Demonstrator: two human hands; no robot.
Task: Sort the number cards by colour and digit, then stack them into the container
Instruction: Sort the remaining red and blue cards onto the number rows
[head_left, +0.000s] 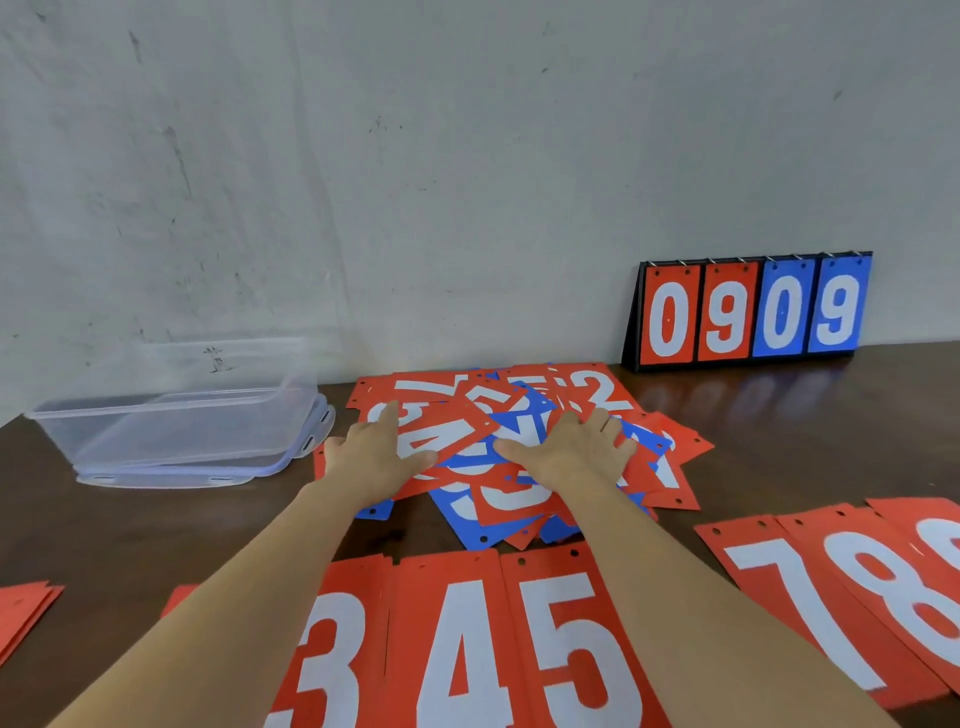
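A jumbled pile of red and blue number cards (511, 499) lies mid-table. My left hand (371, 454) rests palm down on the pile's left side, its thumb lying on a tilted red card (452, 434). My right hand (574, 452) is spread flat on the pile's right side, fingers straight. Sorted red cards lie along the near edge: a 3 (332, 660), a 4 (457, 649) and a 5 (566, 639), then a 7 (779, 587) and an 8 (883, 587) at the right. The clear plastic container (176, 410) stands open at the left.
A flip scoreboard (753, 312) reading 0909, two red and two blue digits, stands against the wall at the back right. The container sits on its lid (156, 475). More red cards (26, 613) lie at the near left edge. Behind the brown table (805, 431) is a grey wall.
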